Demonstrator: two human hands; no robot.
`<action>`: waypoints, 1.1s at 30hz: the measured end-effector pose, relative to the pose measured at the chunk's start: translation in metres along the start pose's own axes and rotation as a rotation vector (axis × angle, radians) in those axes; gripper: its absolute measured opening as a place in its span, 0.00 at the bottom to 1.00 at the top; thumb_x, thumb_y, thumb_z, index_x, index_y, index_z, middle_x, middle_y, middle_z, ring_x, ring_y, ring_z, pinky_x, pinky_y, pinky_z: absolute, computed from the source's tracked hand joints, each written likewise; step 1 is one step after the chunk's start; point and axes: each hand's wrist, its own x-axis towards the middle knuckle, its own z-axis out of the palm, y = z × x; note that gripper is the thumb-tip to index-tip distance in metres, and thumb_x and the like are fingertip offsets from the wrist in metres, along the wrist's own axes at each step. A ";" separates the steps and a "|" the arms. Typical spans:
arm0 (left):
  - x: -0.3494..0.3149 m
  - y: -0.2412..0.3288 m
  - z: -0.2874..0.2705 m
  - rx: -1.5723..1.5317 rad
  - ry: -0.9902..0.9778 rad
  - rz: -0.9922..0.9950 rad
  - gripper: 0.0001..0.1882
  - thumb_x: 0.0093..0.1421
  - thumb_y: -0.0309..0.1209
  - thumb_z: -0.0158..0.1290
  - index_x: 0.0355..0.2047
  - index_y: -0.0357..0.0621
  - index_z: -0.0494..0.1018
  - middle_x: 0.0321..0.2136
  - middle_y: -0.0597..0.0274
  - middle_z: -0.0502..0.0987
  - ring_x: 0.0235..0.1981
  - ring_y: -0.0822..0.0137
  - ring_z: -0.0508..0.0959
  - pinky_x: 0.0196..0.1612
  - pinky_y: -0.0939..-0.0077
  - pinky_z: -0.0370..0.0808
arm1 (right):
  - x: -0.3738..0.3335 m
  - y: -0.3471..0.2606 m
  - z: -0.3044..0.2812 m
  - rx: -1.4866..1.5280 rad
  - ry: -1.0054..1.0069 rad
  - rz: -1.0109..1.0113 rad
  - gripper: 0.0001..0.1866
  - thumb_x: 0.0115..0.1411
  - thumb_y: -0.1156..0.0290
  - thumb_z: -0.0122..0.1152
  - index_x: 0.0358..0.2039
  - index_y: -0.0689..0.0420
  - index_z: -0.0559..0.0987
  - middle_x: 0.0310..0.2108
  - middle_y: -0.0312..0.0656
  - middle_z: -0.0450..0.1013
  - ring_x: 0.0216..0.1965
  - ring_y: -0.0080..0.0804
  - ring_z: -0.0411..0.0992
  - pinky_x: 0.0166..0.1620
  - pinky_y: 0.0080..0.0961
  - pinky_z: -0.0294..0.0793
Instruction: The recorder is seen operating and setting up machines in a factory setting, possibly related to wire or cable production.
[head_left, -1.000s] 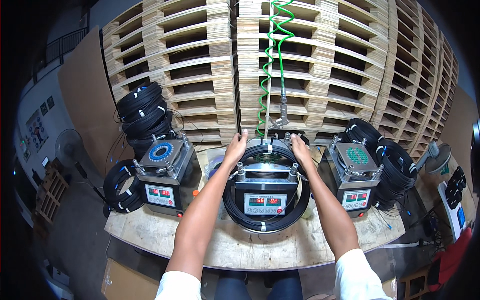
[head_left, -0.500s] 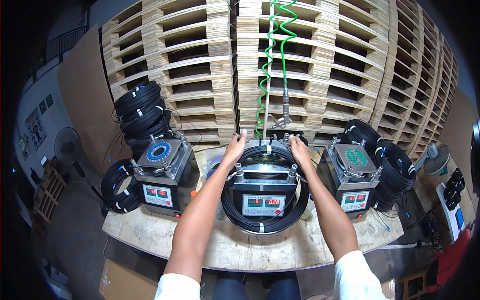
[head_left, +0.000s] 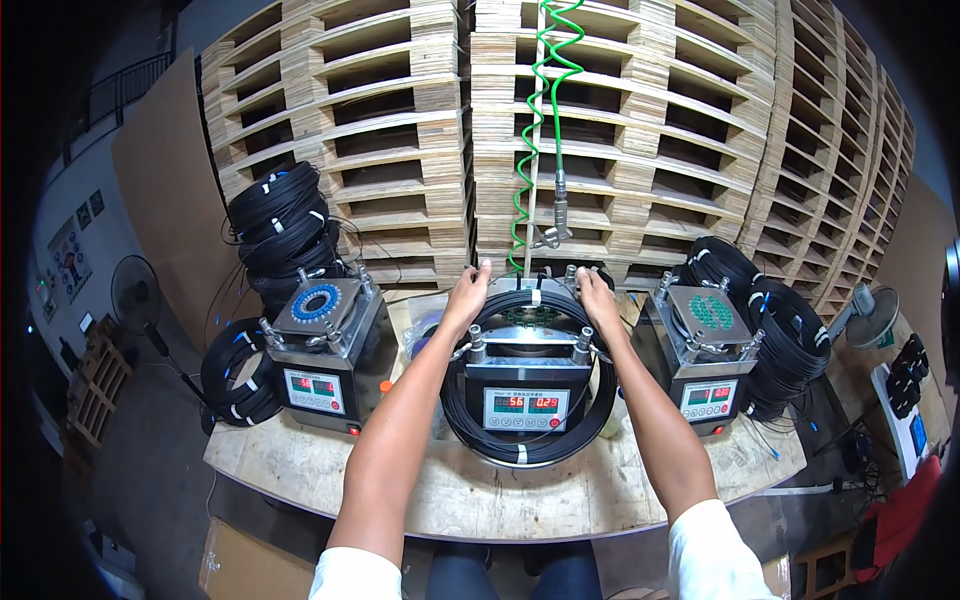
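Note:
Both my arms reach forward around the middle polishing-type machine (head_left: 526, 409), a dark box with a lit red and green digital panel and metal posts. A large coil of black cable (head_left: 462, 418), tied with white bands, hangs around it. My left hand (head_left: 467, 297) is closed at the machine's far left corner, thumb up. At the far right corner my right hand (head_left: 597, 298) is closed in the same way, beside a metal post (head_left: 570, 277). What the fingers grip is hidden behind the hands. A metal plate (head_left: 528, 336) lies across the machine's top.
Similar machines stand left (head_left: 325, 345) and right (head_left: 705, 350), topped with blue and green connector rings. Black cable coils (head_left: 285, 225) are piled beside them. An air gun (head_left: 555, 225) hangs from a green spiral hose before stacked wooden pallets (head_left: 620, 120). The wooden table (head_left: 440, 490) has a curved-looking front edge.
The hanging air gun has swung slightly to the left. Digits on the machines' displays have changed. My hands have stayed in practically the same place.

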 end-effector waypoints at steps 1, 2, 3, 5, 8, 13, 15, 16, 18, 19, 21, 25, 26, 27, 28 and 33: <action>0.000 0.001 0.001 -0.018 -0.016 0.004 0.46 0.64 0.66 0.40 0.63 0.33 0.64 0.59 0.35 0.69 0.63 0.44 0.67 0.64 0.59 0.62 | 0.001 0.003 0.001 -0.013 0.045 -0.028 0.33 0.69 0.43 0.40 0.52 0.61 0.76 0.43 0.55 0.77 0.48 0.52 0.75 0.52 0.41 0.70; 0.001 0.002 0.002 -0.036 -0.033 0.007 0.46 0.64 0.66 0.40 0.62 0.33 0.64 0.58 0.35 0.69 0.62 0.44 0.68 0.64 0.59 0.63 | 0.003 0.006 0.000 -0.014 0.047 -0.028 0.33 0.69 0.43 0.40 0.52 0.61 0.76 0.43 0.55 0.77 0.48 0.52 0.75 0.52 0.41 0.70; 0.001 0.003 0.003 -0.037 -0.034 0.009 0.46 0.64 0.66 0.40 0.62 0.33 0.64 0.58 0.35 0.69 0.62 0.44 0.68 0.64 0.59 0.63 | 0.005 0.009 -0.001 -0.036 0.047 -0.023 0.33 0.69 0.43 0.40 0.50 0.62 0.76 0.42 0.56 0.77 0.47 0.52 0.75 0.51 0.41 0.71; -0.004 0.006 0.003 -0.006 -0.024 -0.007 0.45 0.64 0.66 0.40 0.60 0.32 0.67 0.56 0.35 0.71 0.61 0.45 0.70 0.63 0.59 0.64 | 0.003 0.007 0.000 -0.057 0.043 -0.017 0.33 0.69 0.43 0.40 0.49 0.62 0.77 0.41 0.56 0.78 0.46 0.53 0.76 0.50 0.41 0.71; -0.002 0.002 0.001 -0.024 -0.004 0.014 0.44 0.64 0.66 0.40 0.58 0.32 0.69 0.54 0.35 0.73 0.59 0.45 0.72 0.61 0.59 0.65 | 0.002 0.005 0.000 -0.079 0.046 0.008 0.33 0.69 0.42 0.39 0.47 0.62 0.77 0.39 0.56 0.77 0.45 0.51 0.75 0.50 0.41 0.70; 0.001 -0.001 0.004 0.001 0.006 0.006 0.42 0.65 0.64 0.40 0.57 0.32 0.70 0.53 0.36 0.74 0.58 0.44 0.72 0.60 0.58 0.66 | 0.004 0.007 -0.002 -0.052 -0.023 0.004 0.34 0.69 0.41 0.39 0.48 0.61 0.77 0.37 0.53 0.77 0.43 0.48 0.75 0.51 0.40 0.69; 0.001 0.001 0.007 0.027 0.022 -0.002 0.41 0.66 0.62 0.40 0.57 0.33 0.70 0.53 0.36 0.74 0.58 0.43 0.72 0.60 0.58 0.66 | 0.005 0.009 -0.002 -0.047 -0.017 0.000 0.34 0.69 0.41 0.39 0.49 0.61 0.76 0.37 0.53 0.77 0.43 0.48 0.75 0.51 0.40 0.69; 0.004 -0.003 0.005 0.012 0.019 0.011 0.40 0.67 0.61 0.40 0.57 0.33 0.70 0.53 0.36 0.74 0.58 0.43 0.72 0.60 0.58 0.66 | 0.005 0.009 0.000 -0.038 -0.013 -0.007 0.34 0.69 0.41 0.39 0.50 0.61 0.76 0.37 0.53 0.77 0.43 0.48 0.75 0.50 0.40 0.69; 0.008 -0.010 0.004 -0.003 0.017 0.024 0.39 0.67 0.60 0.39 0.57 0.33 0.70 0.54 0.36 0.74 0.59 0.43 0.72 0.61 0.58 0.66 | 0.005 0.008 0.003 -0.032 0.003 -0.011 0.33 0.69 0.42 0.39 0.50 0.61 0.76 0.37 0.53 0.77 0.43 0.48 0.75 0.50 0.40 0.70; 0.009 -0.011 0.004 -0.012 0.028 0.038 0.38 0.68 0.59 0.39 0.57 0.34 0.70 0.54 0.36 0.74 0.59 0.43 0.71 0.61 0.59 0.65 | 0.005 0.008 0.003 -0.030 0.020 -0.012 0.33 0.69 0.42 0.39 0.50 0.61 0.76 0.38 0.53 0.77 0.43 0.48 0.75 0.50 0.40 0.70; 0.009 -0.013 0.004 -0.020 0.040 0.052 0.37 0.68 0.58 0.39 0.57 0.34 0.69 0.54 0.36 0.74 0.59 0.44 0.71 0.61 0.59 0.65 | 0.004 0.008 0.005 -0.023 0.027 -0.016 0.33 0.69 0.42 0.39 0.51 0.61 0.76 0.39 0.53 0.77 0.44 0.49 0.75 0.49 0.40 0.70; 0.003 -0.005 0.006 -0.054 -0.027 0.050 0.37 0.68 0.58 0.39 0.58 0.35 0.70 0.55 0.37 0.74 0.60 0.45 0.71 0.61 0.60 0.65 | 0.005 0.011 0.001 -0.070 0.035 0.006 0.33 0.69 0.42 0.40 0.51 0.60 0.76 0.40 0.55 0.78 0.45 0.54 0.75 0.49 0.43 0.71; 0.002 -0.004 0.006 -0.055 -0.037 0.051 0.37 0.68 0.59 0.40 0.58 0.35 0.70 0.55 0.37 0.74 0.60 0.45 0.71 0.61 0.60 0.65 | 0.005 0.010 0.001 -0.070 0.035 0.006 0.33 0.69 0.42 0.40 0.51 0.60 0.76 0.40 0.55 0.78 0.45 0.54 0.75 0.49 0.43 0.71; 0.001 -0.003 0.005 -0.055 -0.038 0.051 0.37 0.68 0.59 0.40 0.58 0.35 0.70 0.55 0.37 0.74 0.60 0.45 0.71 0.61 0.60 0.65 | 0.004 0.008 0.000 -0.061 0.032 0.005 0.33 0.69 0.42 0.39 0.51 0.60 0.76 0.41 0.56 0.77 0.46 0.55 0.75 0.50 0.43 0.71; 0.002 -0.003 0.005 -0.055 -0.029 0.044 0.38 0.67 0.60 0.40 0.58 0.36 0.70 0.55 0.38 0.74 0.60 0.46 0.71 0.61 0.61 0.65 | 0.004 0.007 0.000 -0.049 0.028 0.004 0.33 0.69 0.41 0.39 0.51 0.60 0.77 0.42 0.57 0.77 0.47 0.56 0.75 0.50 0.43 0.71; 0.006 -0.007 0.003 -0.082 -0.040 0.054 0.39 0.66 0.61 0.40 0.58 0.37 0.71 0.55 0.39 0.74 0.59 0.47 0.72 0.61 0.62 0.65 | 0.004 0.005 0.002 -0.042 0.042 -0.010 0.34 0.69 0.42 0.39 0.50 0.62 0.77 0.43 0.57 0.77 0.49 0.55 0.74 0.52 0.42 0.70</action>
